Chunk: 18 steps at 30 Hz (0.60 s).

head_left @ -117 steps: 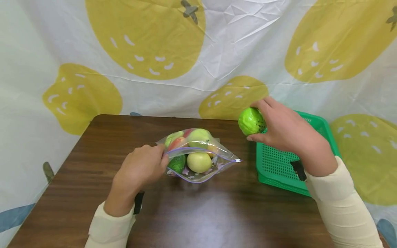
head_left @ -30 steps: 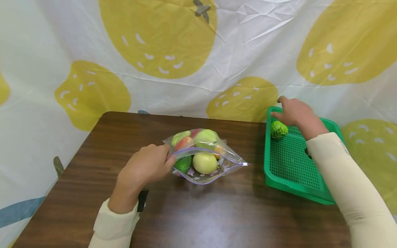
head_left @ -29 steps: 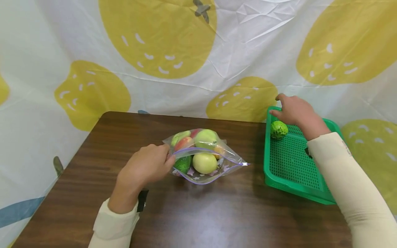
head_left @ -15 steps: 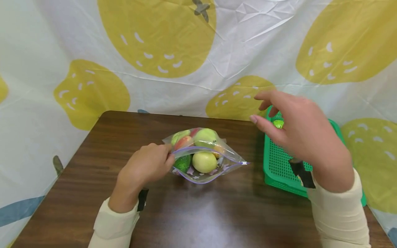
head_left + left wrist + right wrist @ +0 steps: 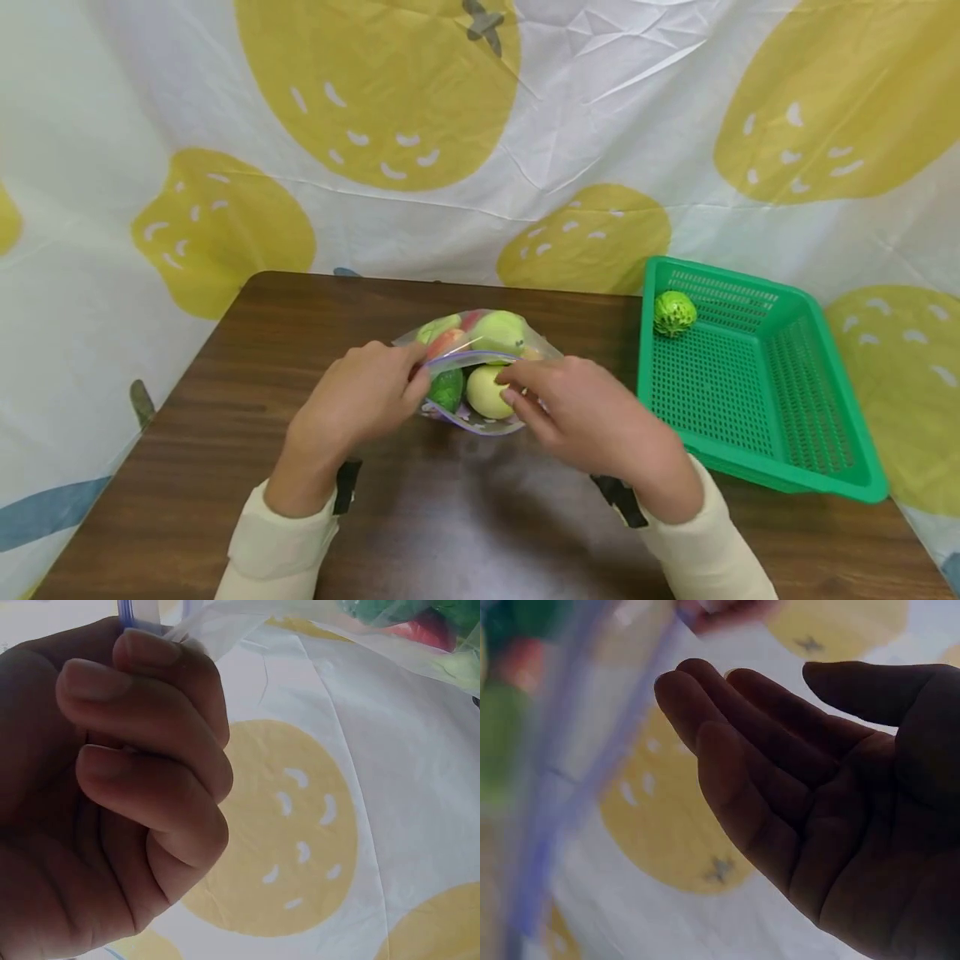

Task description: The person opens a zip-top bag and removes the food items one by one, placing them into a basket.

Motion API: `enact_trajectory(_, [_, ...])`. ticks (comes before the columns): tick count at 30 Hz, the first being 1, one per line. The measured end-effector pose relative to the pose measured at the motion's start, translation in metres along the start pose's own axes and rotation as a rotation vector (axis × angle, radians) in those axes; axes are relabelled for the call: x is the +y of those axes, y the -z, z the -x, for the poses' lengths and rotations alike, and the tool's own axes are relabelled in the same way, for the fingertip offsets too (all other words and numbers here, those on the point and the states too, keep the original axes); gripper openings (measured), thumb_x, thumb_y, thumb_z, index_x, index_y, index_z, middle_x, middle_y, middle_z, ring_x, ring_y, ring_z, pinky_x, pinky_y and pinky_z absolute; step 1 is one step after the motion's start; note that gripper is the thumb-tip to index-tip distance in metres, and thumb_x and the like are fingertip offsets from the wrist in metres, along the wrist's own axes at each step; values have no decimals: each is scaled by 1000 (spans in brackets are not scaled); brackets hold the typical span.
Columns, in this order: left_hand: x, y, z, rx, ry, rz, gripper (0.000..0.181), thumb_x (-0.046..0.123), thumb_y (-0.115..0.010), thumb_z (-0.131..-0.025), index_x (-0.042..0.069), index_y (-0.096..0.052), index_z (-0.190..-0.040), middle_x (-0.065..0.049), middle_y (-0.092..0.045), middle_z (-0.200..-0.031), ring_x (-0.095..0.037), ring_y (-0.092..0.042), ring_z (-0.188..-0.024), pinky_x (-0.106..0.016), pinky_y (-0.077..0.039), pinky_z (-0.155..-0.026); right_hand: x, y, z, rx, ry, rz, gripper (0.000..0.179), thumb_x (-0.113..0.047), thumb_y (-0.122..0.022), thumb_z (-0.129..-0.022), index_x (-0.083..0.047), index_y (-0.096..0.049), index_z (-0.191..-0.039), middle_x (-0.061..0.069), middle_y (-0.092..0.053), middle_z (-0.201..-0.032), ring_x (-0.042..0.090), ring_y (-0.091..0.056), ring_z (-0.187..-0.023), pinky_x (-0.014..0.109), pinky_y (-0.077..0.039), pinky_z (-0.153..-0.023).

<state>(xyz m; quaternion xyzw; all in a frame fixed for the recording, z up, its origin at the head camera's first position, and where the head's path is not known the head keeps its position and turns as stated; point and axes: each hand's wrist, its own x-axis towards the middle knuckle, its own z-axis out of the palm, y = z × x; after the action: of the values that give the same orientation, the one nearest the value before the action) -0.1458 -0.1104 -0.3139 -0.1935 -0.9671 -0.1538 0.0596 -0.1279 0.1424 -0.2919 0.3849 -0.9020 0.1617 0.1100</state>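
Observation:
A clear zip bag (image 5: 457, 356) with a purple zip edge lies on the table, its mouth gaping toward me. Inside show a pale yellow-green round fruit (image 5: 486, 392), a dark green fruit (image 5: 447, 389), a light green fruit (image 5: 498, 332) and a reddish one (image 5: 447, 340). My left hand (image 5: 356, 396) pinches the bag's left edge; its fingers (image 5: 172, 742) are curled in the left wrist view. At the bag's right end, my right hand (image 5: 588, 408) overlaps the opening. The right wrist view shows its fingers (image 5: 727, 765) relaxed beside the purple zip (image 5: 547, 787), holding nothing.
A green plastic basket (image 5: 765, 479) stands at the right of the table (image 5: 247, 375). One bumpy green fruit (image 5: 674, 314) sits in its back left corner. A white cloth (image 5: 420, 233) with yellow fruit prints hangs behind the table.
Earlier my right hand held the bumpy green fruit, which now lies in the basket. That hand has since moved left from the basket to the bag. My left hand keeps its grip on the bag.

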Motion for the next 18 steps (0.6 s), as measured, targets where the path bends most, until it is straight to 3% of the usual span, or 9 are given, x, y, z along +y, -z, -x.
enact_trajectory(4, [0,0,-1,27,-6,-1,18,22,-55,-95,15,-52,-79,-4,-48,-61,-23,-49,-57,-38,-40,-52,5,-38,-10,-49,45,36,6,-16,-61,-98,-15,-64,-93,-7,-53,-74,14,-55,-76,32,-48,-75])
enact_trajectory(8, [0,-2,-1,49,-10,-1,19,24,-55,-96,16,-51,-79,-2,-46,-59,-22,-47,-55,-36,-37,-50,12,-64,-16,19,81,127,6,-12,-66,-93,-11,-66,-98,-1,-64,-90,22,-61,-88,37,-50,-84])
enact_trajectory(14, [2,-2,-2,55,-21,20,16,25,-56,-97,15,-55,-84,0,-44,-59,-18,-45,-53,-32,-36,-48,19,-77,-24,116,52,237,33,-21,-80,-82,-9,-68,-110,9,-64,-121,30,-57,-114,41,-46,-101])
enact_trajectory(18, [3,-2,-4,37,-28,37,13,24,-56,-98,13,-62,-96,0,-45,-60,-16,-45,-52,-30,-36,-47,22,-82,-27,105,0,243,45,-24,-82,-80,-9,-67,-119,15,-57,-136,36,-50,-128,47,-46,-104])
